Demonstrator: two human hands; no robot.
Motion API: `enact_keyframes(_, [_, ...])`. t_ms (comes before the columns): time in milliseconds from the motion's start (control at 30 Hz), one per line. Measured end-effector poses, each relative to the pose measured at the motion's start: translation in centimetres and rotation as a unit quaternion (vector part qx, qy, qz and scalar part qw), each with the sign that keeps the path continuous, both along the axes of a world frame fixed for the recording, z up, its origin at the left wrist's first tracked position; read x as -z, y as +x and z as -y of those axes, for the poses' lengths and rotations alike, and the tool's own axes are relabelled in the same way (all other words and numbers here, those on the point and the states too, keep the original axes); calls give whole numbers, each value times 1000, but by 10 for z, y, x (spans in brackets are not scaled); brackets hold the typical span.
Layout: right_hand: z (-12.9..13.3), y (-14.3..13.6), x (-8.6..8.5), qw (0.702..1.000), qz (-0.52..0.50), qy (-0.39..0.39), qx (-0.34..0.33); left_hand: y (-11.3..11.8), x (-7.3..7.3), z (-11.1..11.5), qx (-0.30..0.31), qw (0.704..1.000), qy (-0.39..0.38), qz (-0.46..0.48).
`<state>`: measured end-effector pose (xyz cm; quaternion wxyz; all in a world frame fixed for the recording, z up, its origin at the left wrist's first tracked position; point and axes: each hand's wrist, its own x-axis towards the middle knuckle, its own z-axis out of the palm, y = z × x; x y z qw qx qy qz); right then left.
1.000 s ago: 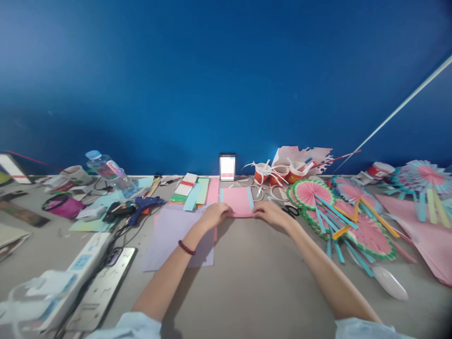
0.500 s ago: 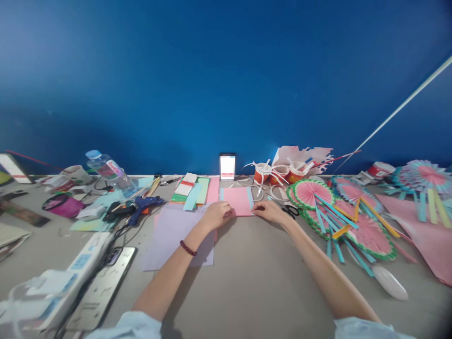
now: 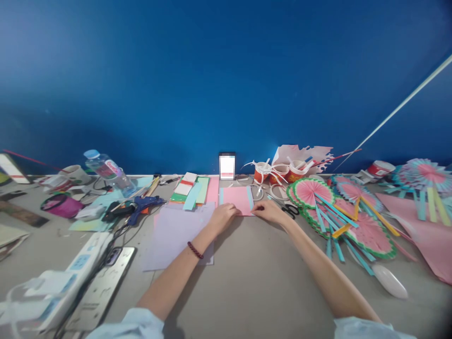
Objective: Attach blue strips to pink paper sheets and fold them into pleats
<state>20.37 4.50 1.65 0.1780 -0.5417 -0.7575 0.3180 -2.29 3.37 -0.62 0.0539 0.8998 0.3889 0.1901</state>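
Note:
A pink sheet of paper [image 3: 236, 198] with light blue strips along its left and right sides lies flat on the table. At its near edge rests my left hand [image 3: 225, 217], fingers curled and pressed together against the paper; their tips are partly hidden. My right hand [image 3: 269, 211] pinches the near right corner between thumb and fingers. Large lilac sheets [image 3: 176, 235] lie under and left of my left forearm. Black-handled scissors [image 3: 291, 212] lie just right of my right hand.
Left are a power strip [image 3: 79, 268], a phone [image 3: 106, 287], a blue glue gun [image 3: 144, 205] and a water bottle [image 3: 111, 172]. Another phone [image 3: 227, 167] stands against the wall. Red paper cups [image 3: 262, 173] stand behind; watermelon-patterned paper fans [image 3: 312, 192] and a white mouse [image 3: 390, 281] lie right.
My left hand has slid rightward along the near edge of the pink paper, closer to my right hand. My right hand stays at the corner.

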Motion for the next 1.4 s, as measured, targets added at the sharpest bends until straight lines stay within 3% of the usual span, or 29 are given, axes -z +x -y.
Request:
enact_keyframes(500, [-1,2,5,1000,-16,-4,1,-2,3,-4,36,998,52,-13])
enact_keyframes(867, [1,1,7,1000,-6,16,-12,-1,5,0,78,984,141,-77])
enact_keyframes(1167, [3,2,4,997,-7,42,-59,-2,10,-3,42,988,136,-51])
enact_keyframes(1400, [7,-3,-12,992,-7,103,-69,-7,-6,-4,-7,997,77,16])
